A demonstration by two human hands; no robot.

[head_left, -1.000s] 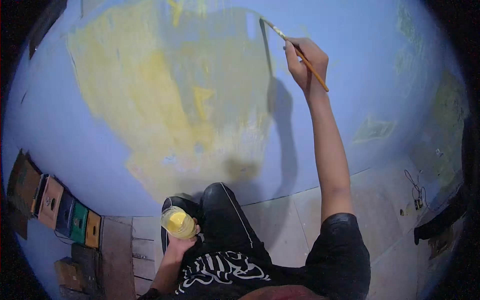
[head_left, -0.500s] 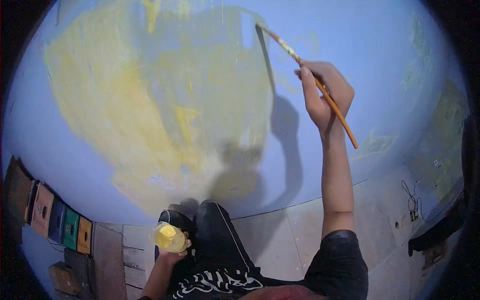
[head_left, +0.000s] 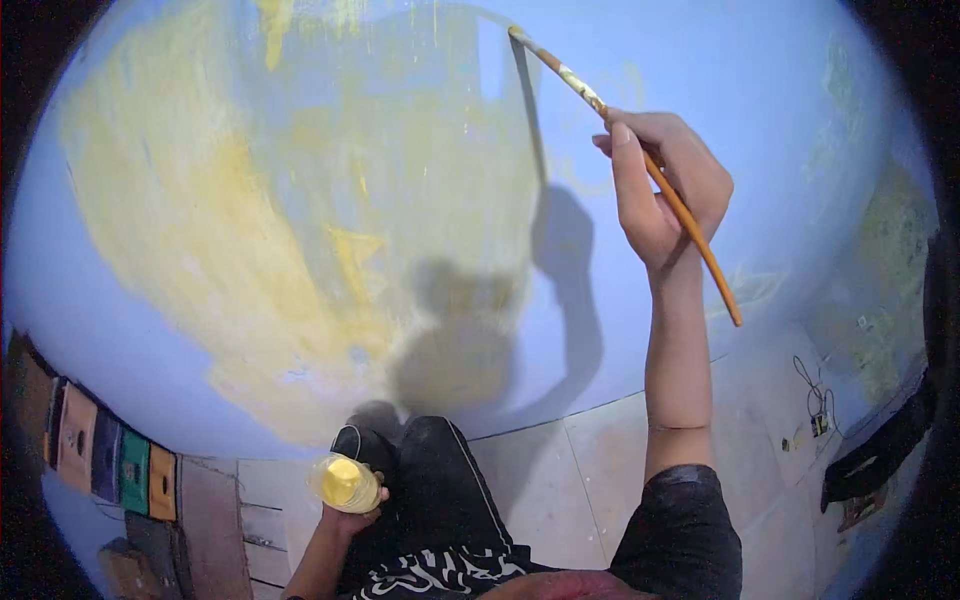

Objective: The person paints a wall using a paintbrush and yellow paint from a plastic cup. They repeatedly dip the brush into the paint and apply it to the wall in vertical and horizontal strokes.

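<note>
My right hand [head_left: 670, 185] is closed in a pinch around a long paintbrush [head_left: 697, 236] with an orange-brown handle and a paint-smeared upper part. Its bristle tip meets or nearly meets the blue wall [head_left: 750, 60], at the upper right edge of a large painted patch [head_left: 420, 160] in yellow and grey-green. Low down, beside my knee, my left hand [head_left: 357, 517] grips a clear plastic cup [head_left: 345, 484] of yellow paint. Most of the fingers around that cup are hidden behind it.
Pale floor boards [head_left: 535, 490] run along the foot of the wall. Several coloured drawer-like boxes, one of them green [head_left: 134, 470], line the lower left. At the right lie a thin cable [head_left: 812, 385] and a dark bench-like object [head_left: 880, 460]. My shadow falls across the wall.
My right hand has shifted slightly right, while the brush tip has moved a little up the wall. The view has also shifted slightly. Both hands keep their holds.
</note>
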